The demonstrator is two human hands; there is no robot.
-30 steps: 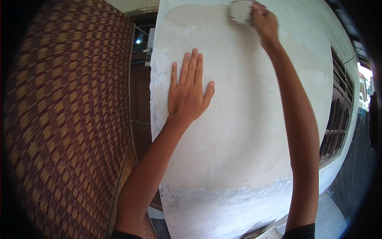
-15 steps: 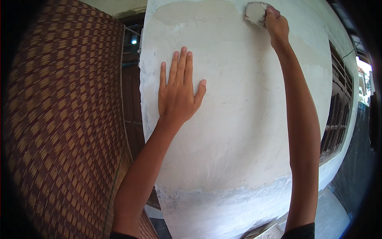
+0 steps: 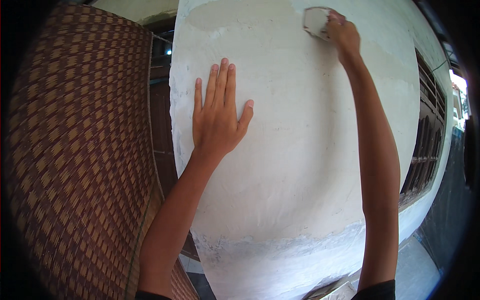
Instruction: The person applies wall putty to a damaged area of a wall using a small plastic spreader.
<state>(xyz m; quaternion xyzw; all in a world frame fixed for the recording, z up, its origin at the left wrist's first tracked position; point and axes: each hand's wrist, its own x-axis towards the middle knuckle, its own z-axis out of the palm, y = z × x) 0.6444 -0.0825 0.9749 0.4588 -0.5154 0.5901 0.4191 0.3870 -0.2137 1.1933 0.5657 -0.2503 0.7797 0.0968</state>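
Flat on the off-white plastered wall (image 3: 285,165) rests my left hand (image 3: 217,117), fingers stretched upward and thumb apart, holding nothing. My right hand (image 3: 345,40) is raised high toward the upper right, with its fingers closed on a flat pale piece (image 3: 316,21) with a darker, uneven edge. That piece lies against or very close to the wall; its exact kind cannot be made out. Darker damp-looking patches mark the wall's top, and a rough whitish-grey band crosses its lower part.
At the left hangs a brown and tan woven mat (image 3: 85,150), beside a dark wooden door (image 3: 162,120). A dark-framed window (image 3: 425,135) is on the right. Low down, near my right forearm, lies a cardboard-like piece (image 3: 337,292).
My right hand has moved slightly down and left with the flat pale piece, which is now tilted differently. The left hand stays spread on the wall; the whole view has shifted a little.
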